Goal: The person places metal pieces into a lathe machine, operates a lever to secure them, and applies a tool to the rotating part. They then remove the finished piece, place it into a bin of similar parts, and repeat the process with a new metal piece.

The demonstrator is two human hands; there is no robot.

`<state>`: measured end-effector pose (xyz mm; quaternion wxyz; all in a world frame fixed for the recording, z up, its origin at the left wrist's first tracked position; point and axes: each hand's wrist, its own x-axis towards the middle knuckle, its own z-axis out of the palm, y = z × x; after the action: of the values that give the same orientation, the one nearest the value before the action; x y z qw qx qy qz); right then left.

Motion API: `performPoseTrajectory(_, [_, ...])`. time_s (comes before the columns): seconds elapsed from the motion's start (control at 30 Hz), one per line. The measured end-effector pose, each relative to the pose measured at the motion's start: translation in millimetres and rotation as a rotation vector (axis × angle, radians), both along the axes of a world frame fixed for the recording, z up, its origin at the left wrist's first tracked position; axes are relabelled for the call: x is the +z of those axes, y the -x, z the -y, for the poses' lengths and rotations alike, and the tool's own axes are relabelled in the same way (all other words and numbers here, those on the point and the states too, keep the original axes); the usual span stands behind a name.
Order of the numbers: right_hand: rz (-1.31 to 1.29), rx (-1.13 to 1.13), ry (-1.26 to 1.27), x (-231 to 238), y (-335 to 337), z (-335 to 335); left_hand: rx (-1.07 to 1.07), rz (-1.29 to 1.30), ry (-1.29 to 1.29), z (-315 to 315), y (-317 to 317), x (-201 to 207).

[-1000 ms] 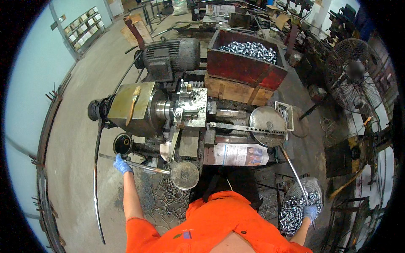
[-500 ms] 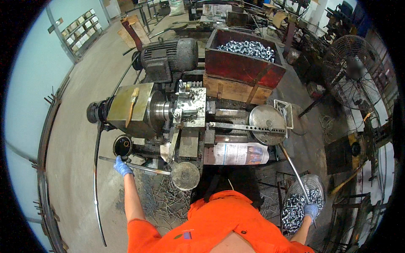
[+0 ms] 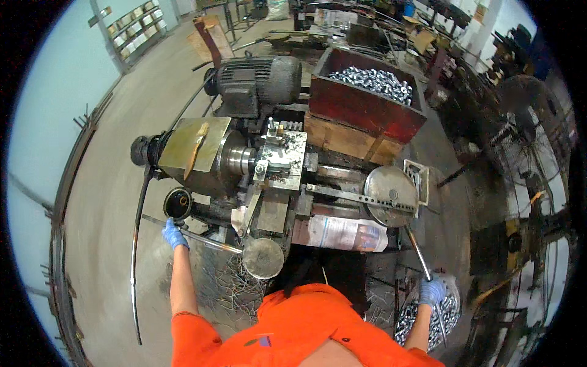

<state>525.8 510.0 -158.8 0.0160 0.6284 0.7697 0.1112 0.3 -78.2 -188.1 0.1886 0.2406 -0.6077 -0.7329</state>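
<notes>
My left hand (image 3: 177, 235), in a blue glove, is closed round a metal lever (image 3: 211, 242). That lever runs to a round plate (image 3: 263, 258) at the near side of a small lathe-like machine. At the right, my right hand (image 3: 432, 291), gloved too, grips a long metal rod (image 3: 418, 251). The rod slopes down from under a round metal disc (image 3: 392, 194), and its lower end shows below my hand. Between the hands lies the tool slide (image 3: 284, 159), strewn with dark chips, beside the shiny spindle (image 3: 239, 161).
A wire basket (image 3: 454, 287) of small metal parts stands under my right hand. A red bin (image 3: 367, 110) of similar parts sits behind the machine, right of a motor (image 3: 260, 79). A brush (image 3: 195, 150) lies on the headstock cover; an oily cup (image 3: 178, 203) is beside my left hand.
My right hand has moved up the rod, nearer the disc, and the rod stands a little steeper. My left hand stays on its lever. The whole view has shifted slightly.
</notes>
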Motion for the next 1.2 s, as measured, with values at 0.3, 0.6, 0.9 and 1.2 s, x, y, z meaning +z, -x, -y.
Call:
performPoseTrajectory(0.3, [0.141, 0.052, -0.115, 28, 81, -149, 0.022, 0.07, -0.024, -2, -6, -6])
performPoseTrajectory(0.6, [-0.148, 0.492, -0.295, 14, 160, -135, -0.129, 0.1, -0.236, 60, -4, -50])
performPoseTrajectory(0.9, [-0.87, 0.465, 0.145, 4, 96, -62, -0.911, 0.006, 2.025, 38, -6, -127])
performPoseTrajectory(1.2, [-0.873, 0.737, 0.677, 87, 218, 84, -0.936, 0.463, 1.822, -4, -40, -139])
